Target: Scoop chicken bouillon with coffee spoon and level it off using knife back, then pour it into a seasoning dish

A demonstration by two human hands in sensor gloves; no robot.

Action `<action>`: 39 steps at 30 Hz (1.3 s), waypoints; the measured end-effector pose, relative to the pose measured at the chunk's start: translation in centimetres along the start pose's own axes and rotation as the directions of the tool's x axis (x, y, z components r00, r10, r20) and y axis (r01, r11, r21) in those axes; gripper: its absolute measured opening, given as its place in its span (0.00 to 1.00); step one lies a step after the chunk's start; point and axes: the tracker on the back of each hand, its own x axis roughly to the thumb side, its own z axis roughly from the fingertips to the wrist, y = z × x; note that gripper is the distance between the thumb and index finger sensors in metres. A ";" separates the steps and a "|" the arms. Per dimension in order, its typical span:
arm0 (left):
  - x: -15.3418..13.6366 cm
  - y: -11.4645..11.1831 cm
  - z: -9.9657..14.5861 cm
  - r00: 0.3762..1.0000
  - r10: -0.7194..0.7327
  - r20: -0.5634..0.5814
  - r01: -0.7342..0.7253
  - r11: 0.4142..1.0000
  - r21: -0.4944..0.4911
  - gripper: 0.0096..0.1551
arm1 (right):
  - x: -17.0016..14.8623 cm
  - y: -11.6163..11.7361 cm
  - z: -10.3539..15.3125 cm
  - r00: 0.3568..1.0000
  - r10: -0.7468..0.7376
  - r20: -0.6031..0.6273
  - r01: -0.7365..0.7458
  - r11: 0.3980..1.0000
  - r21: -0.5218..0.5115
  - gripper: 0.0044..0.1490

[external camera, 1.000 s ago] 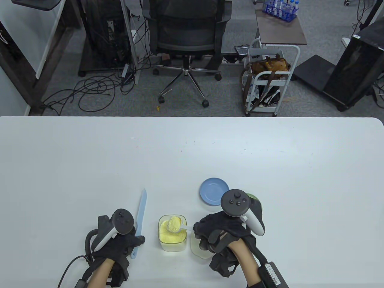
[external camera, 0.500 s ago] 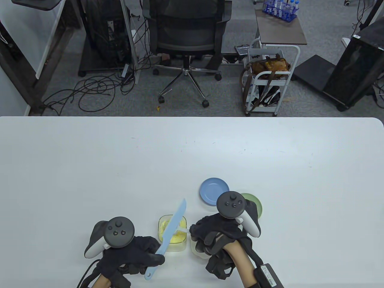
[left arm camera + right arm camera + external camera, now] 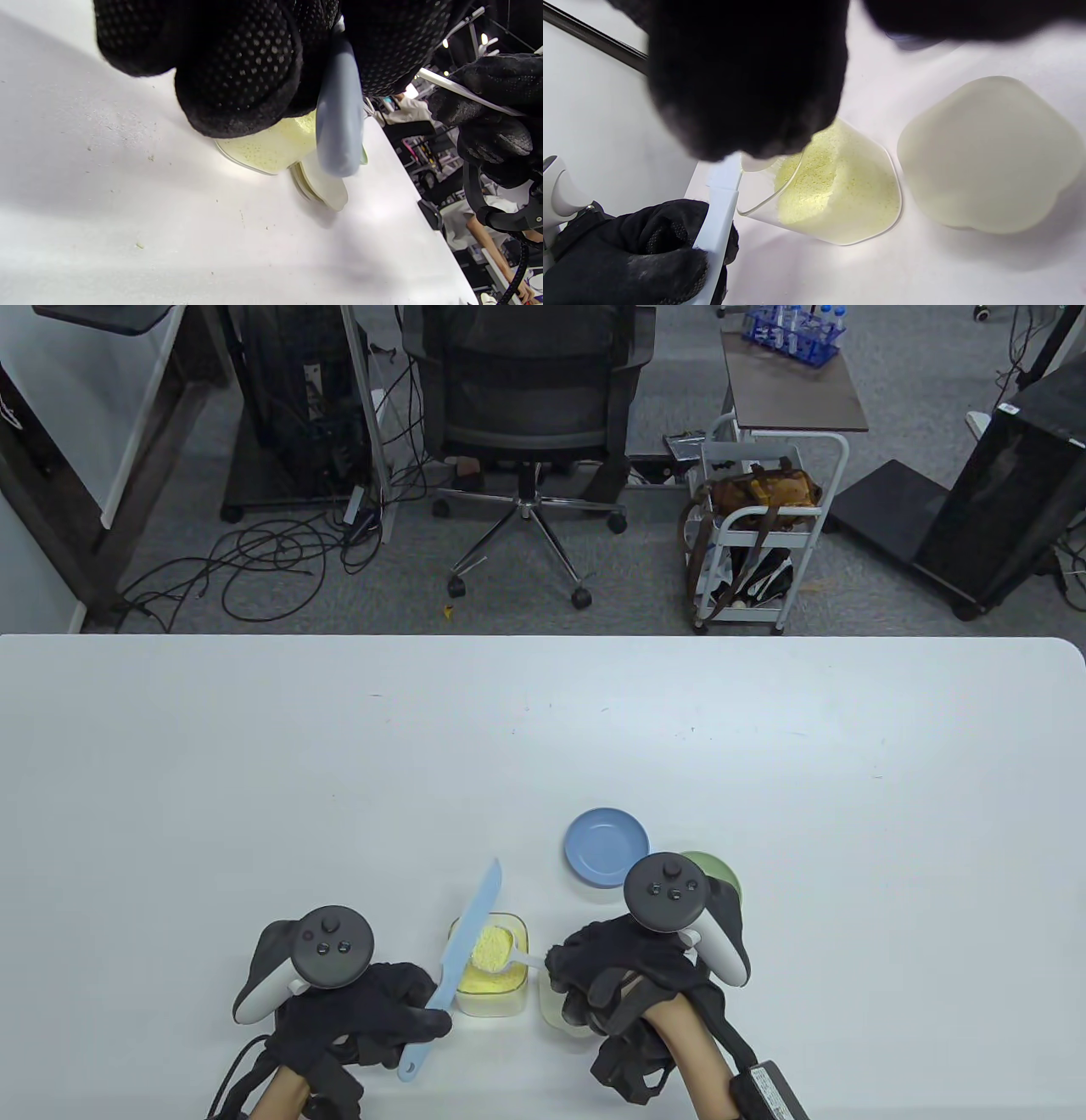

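- Pale yellow bouillon (image 3: 492, 947) fills the coffee spoon (image 3: 502, 952), apparently level, over its clear container (image 3: 492, 984).
- Right hand (image 3: 624, 976) grips the spoon; left hand (image 3: 373, 1014) grips the blue knife (image 3: 458, 954).
- Blue dish (image 3: 607, 847) sits above right; translucent lid (image 3: 990, 154) lies beside the container.

Floor: I see grey carpet (image 3: 865, 594) beyond the worktop (image 3: 254, 780), with black cables (image 3: 254, 560) trailing across it.
Seating: a black mesh office chair (image 3: 526, 390) on castors.
Right side: a white trolley (image 3: 764, 534) holding a brown bag (image 3: 764, 487); a dark cabinet (image 3: 1010, 492).
Left: dark desk legs (image 3: 51, 500).
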 end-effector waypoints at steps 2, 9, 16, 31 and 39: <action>-0.3 0.2 0.0 0.999 0.046 0.007 -0.046 0.999 -0.009 0.28 | -0.1 -0.1 0.1 1.000 -0.006 0.000 0.006 1.000 -0.003 0.24; -3.1 2.3 0.8 0.978 0.055 -0.201 0.003 0.961 0.275 0.28 | -0.4 -0.2 0.0 1.000 -0.022 0.012 0.022 1.000 -0.007 0.24; -7.1 1.9 -0.7 0.889 0.020 -0.457 0.103 0.965 0.243 0.29 | -1.1 0.0 -0.1 0.999 -0.048 0.014 0.048 0.999 -0.003 0.24; -7.8 1.1 -1.6 0.800 -0.148 -0.581 0.296 0.940 0.168 0.27 | -1.8 -1.1 0.8 0.993 -0.107 0.049 0.108 0.994 -0.031 0.24; -5.2 2.1 0.6 0.857 -0.136 -0.498 0.344 0.870 0.354 0.41 | -1.9 -1.3 1.3 0.990 -0.118 0.075 0.121 0.992 -0.042 0.24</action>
